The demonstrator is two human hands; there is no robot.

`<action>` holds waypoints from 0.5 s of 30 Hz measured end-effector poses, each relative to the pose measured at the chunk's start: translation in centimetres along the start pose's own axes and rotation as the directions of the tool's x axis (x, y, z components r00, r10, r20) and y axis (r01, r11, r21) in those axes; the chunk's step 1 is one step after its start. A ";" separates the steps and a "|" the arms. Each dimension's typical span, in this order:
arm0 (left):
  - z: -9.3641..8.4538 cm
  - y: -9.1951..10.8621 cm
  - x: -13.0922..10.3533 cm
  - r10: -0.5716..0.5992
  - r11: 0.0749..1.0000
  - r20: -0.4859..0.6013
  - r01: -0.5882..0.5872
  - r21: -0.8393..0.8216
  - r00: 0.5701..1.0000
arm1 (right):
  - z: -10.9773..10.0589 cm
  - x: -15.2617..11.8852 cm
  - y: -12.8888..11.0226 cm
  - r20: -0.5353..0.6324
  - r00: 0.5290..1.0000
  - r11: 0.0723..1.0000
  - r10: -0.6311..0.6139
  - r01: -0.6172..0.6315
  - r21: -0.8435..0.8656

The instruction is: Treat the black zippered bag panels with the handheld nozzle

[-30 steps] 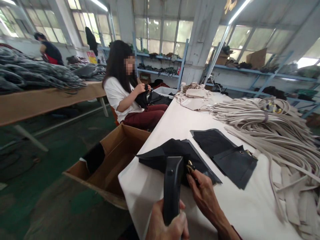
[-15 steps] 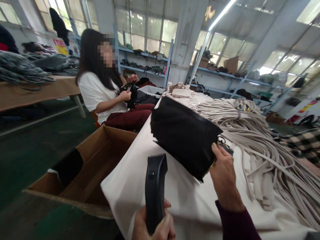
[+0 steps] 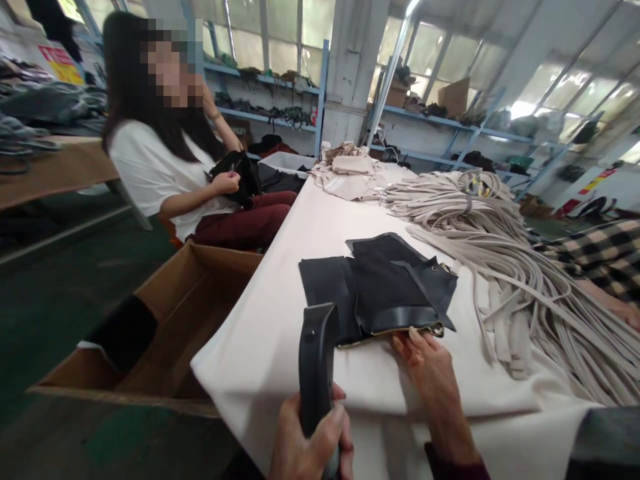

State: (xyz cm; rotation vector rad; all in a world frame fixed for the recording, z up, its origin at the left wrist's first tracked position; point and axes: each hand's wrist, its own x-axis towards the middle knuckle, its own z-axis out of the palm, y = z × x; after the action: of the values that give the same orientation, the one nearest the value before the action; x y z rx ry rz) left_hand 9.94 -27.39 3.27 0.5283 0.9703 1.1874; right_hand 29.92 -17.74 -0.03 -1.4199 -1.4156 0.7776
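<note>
My left hand point(image 3: 293, 440) is wrapped around an upright black hand-held clipper point(image 3: 315, 367), its narrow flat head pointing up. Lying on the pale cloth-covered table is a black fabric bag piece point(image 3: 393, 287), unfolded into overlapping panels. Brass-coloured metal fittings show at its right corner, and a zipper-like edge runs along the near side. The fingers of my right hand point(image 3: 427, 363) pinch that near edge by the right corner. The clipper's head overlaps the piece's left panel in view; whether they touch I cannot tell.
Bundles of beige straps point(image 3: 520, 267) cover the table's right side, and beige scraps point(image 3: 353, 167) lie at the far end. An open cardboard box point(image 3: 200, 293) stands left of the table point(image 3: 270, 327). Beyond it a seated person point(image 3: 160, 167) holds black material. A plaid sleeve point(image 3: 595, 257) is at right.
The black fabric piece has come down from the air onto the table and lies spread out. My right hand has lowered with it to its near edge. The seated person raised one hand.
</note>
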 end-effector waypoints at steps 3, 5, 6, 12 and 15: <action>-0.1 -0.1 0.5 0.001 1.000 -0.005 -0.001 0.016 1.000 | -1.4 -2.4 -0.7 0.190 0.960 0.978 0.207 -0.200 -0.055; -0.2 -0.2 0.7 -0.005 1.000 -0.022 0.006 0.031 1.000 | -2.3 -2.8 -2.1 0.256 0.945 0.957 0.203 -0.136 -0.256; -0.2 -0.1 0.7 -0.006 0.999 -0.029 0.007 0.033 1.000 | -2.6 -2.4 -2.9 0.249 0.961 0.928 0.120 -0.020 -0.372; 0.5 0.5 0.4 -0.025 1.000 -0.065 0.025 -0.005 0.998 | 0.0 6.4 -5.2 0.542 0.770 0.518 -0.338 0.633 -0.576; 0.6 0.4 0.4 -0.048 0.999 -0.135 0.048 0.000 0.990 | 3.1 10.7 -4.1 0.783 0.569 0.469 -0.252 0.780 -0.416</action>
State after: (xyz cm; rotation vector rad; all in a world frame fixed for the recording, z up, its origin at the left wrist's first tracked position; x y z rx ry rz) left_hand 10.30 -26.83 3.74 0.4285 1.0947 1.1903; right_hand 26.88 -7.24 4.59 -1.0771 -2.8254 0.1735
